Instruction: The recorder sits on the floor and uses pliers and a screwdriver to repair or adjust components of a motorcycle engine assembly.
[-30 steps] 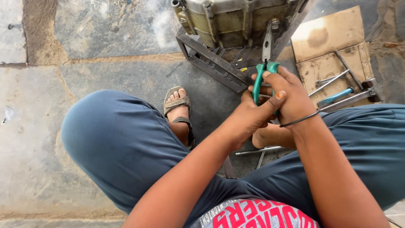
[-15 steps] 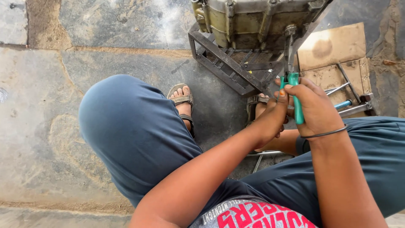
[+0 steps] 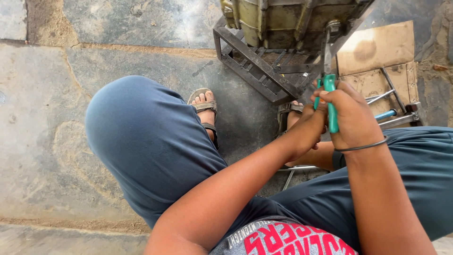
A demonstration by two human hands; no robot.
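Observation:
My right hand (image 3: 350,118) grips the green handles of a pair of pliers (image 3: 329,89), whose jaws point up at a bolt on a dirty metal engine casing (image 3: 283,19). My left hand (image 3: 309,126) sits just left of the right one, fingers curled against the pliers' handles. The casing rests on a dark steel frame (image 3: 255,66). I sit low with both knees up in blue trousers and sandals on my feet.
A piece of cardboard (image 3: 377,56) lies to the right with long metal wrenches (image 3: 391,92) and a blue-handled tool (image 3: 386,114) on it. A metal rod (image 3: 295,169) lies under my legs. The stone floor (image 3: 42,118) spreads to the left.
The view has shifted left, so casing and hands sit further right. Both hands have stayed on the pliers, whose jaws have risen to the casing's bolt.

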